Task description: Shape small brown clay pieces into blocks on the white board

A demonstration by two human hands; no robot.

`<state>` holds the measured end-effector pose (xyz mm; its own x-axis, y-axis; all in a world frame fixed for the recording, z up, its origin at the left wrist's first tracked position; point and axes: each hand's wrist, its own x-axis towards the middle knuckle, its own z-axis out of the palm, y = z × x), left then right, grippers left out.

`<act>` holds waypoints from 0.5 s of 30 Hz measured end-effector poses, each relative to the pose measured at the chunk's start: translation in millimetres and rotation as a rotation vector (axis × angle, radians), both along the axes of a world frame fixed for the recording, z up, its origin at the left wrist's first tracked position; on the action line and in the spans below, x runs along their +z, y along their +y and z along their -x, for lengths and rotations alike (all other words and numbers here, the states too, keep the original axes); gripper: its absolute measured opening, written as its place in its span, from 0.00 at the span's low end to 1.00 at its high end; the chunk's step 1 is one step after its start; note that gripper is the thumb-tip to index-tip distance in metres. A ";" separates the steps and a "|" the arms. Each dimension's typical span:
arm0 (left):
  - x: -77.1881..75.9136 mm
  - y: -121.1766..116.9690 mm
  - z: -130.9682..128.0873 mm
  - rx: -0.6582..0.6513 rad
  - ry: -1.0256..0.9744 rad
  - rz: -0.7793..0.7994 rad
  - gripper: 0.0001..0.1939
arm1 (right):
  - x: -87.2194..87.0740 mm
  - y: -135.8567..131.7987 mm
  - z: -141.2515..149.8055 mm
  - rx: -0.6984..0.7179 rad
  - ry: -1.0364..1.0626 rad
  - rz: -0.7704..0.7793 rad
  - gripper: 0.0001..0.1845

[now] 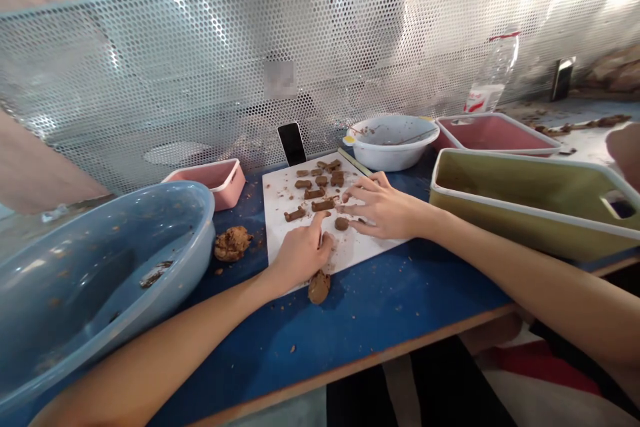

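Observation:
A small round lump of brown clay point(341, 223) lies on the white board point(280, 190) between my two hands. My left hand point(300, 253) rests low over the board's near edge, index finger stretched toward the clay pieces and thumb apart, with nothing visible in its grasp. From the right, my right hand point(383, 208) reaches in with its fingers spread; the fingertips are close beside the round lump. Several shaped clay pieces, among them a bar-like one point(323, 205), stand farther up the board. A larger clay lump point(319, 287) sits just below my left hand, at the board's near edge.
On the left are a large blue basin point(195, 213), a pink bin point(233, 187) and a rough clay chunk point(233, 243). A phone point(292, 144) leans on the perforated metal screen point(210, 80). Rightward stand a white basin point(395, 155), a green bin point(500, 213) and a bottle point(493, 73).

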<state>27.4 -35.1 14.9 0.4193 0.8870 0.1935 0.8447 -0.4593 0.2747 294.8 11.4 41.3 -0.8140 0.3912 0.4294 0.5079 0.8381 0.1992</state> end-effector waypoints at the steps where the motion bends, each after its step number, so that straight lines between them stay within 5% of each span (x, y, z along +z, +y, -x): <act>1: 0.1 0.0 0.1 -0.002 -0.006 0.001 0.25 | -1.3 0.4 1.0 0.006 -0.016 0.023 0.22; 15: 7.9 -5.1 -3.4 0.026 0.005 0.022 0.27 | -7.6 2.4 4.7 0.015 -0.066 0.343 0.21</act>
